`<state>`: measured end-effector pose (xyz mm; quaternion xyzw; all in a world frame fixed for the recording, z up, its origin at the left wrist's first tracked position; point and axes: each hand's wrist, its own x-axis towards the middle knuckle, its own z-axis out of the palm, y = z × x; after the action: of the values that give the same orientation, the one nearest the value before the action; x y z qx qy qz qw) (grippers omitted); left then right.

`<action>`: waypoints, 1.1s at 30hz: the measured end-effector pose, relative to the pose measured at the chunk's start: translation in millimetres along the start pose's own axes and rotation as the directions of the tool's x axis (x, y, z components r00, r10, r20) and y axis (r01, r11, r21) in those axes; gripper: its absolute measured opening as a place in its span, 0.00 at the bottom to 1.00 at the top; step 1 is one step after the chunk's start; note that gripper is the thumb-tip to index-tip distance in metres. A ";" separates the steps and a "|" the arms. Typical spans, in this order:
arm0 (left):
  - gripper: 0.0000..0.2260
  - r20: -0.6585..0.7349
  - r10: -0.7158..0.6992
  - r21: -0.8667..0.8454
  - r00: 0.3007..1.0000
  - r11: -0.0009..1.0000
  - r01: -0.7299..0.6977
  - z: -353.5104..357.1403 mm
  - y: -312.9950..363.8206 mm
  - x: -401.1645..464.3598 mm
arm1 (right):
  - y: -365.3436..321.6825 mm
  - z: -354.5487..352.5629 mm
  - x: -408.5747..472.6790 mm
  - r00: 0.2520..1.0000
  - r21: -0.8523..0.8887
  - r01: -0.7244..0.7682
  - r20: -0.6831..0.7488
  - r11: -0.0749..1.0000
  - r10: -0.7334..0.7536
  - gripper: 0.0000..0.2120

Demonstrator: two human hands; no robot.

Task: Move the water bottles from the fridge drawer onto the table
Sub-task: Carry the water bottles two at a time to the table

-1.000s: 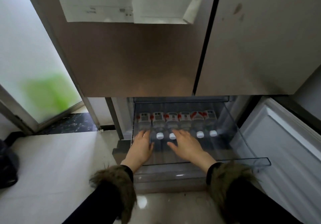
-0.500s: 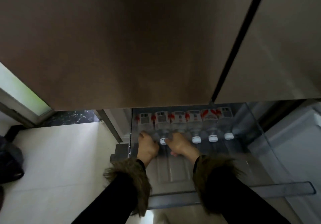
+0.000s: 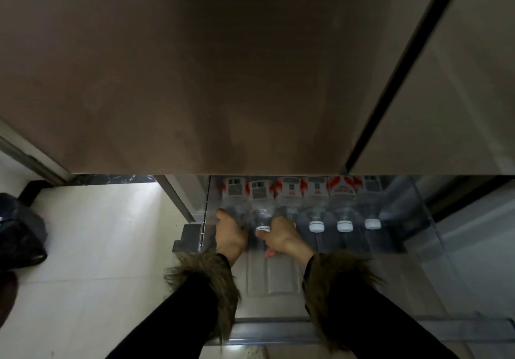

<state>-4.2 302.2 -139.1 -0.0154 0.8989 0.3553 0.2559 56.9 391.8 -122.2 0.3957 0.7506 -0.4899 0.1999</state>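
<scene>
Down in the clear fridge drawer (image 3: 434, 250), six water bottles lie side by side, caps toward me. My left hand (image 3: 230, 233) is curled shut around the neck end of the leftmost bottle (image 3: 233, 195), its cap hidden under my palm. My right hand (image 3: 280, 236) is closed over the neck of the third bottle (image 3: 288, 195), thumb low toward the drawer floor. Between my hands the second bottle (image 3: 262, 208) shows its white cap. Three more bottles (image 3: 344, 205) rest untouched to the right. Brown fridge doors (image 3: 195, 66) hang above the drawer
</scene>
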 end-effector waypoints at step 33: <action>0.16 -0.152 0.681 0.228 0.716 0.730 -0.645 -103.1 14.8 -98.3 | -10.1 -50.7 -116.4 0.716 -0.299 0.586 -0.243 0.753 -0.654 0.16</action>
<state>31.8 231.4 -19.9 0.2886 0.8924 0.3468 0.0079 124.0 388.7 -14.0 0.1742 0.9075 -0.3761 -0.0679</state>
